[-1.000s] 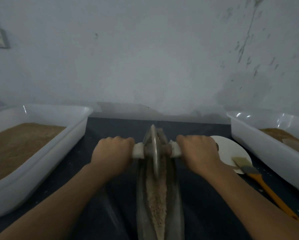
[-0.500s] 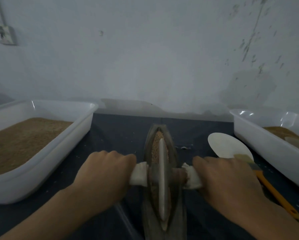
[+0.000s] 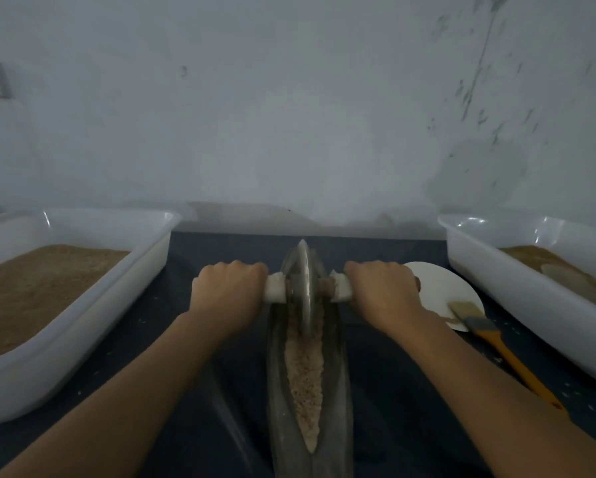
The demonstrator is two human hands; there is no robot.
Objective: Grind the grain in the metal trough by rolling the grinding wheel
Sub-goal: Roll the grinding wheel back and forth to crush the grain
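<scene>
Gripping both ends of the axle: left hand (image 3: 228,294) curled tight round the white-wrapped handle (image 3: 275,288) on its side, right hand (image 3: 382,291) same on the other wrapped handle (image 3: 341,288). Fingers clamped hard on the grips, knuckles up, thumbs tucked out of sight. Both forearms stretched fwd, well out from the body.

Grinding wheel (image 3: 303,288) standing upright on edge, at the far end of the metal trough (image 3: 338,367), rim down in the groove, top edge poking above the trough tip. Trough long, boat-shaped, running straight away from the viewer down the centre of the dark counter (image 3: 386,367). Grain (image 3: 305,367) lying in a pale, coarse strip along the groove, from just under the wheel back toward the near end, tapering to a point there.

Left of trough: big white tub (image 3: 82,326), filled w/ brown meal (image 3: 31,288), approx level. Right: second white tub (image 3: 517,288), brown meal (image 3: 538,257) in it too, something pale resting on top – can't tell what. Between right hand and that tub: white round plate (image 3: 438,288) flat on the counter, brush (image 3: 490,336) w/ orange handle lying across its near edge, bristles on the plate, handle pointing back toward the viewer. Plain grey wall (image 3: 289,115) behind, scuffed at right.
</scene>
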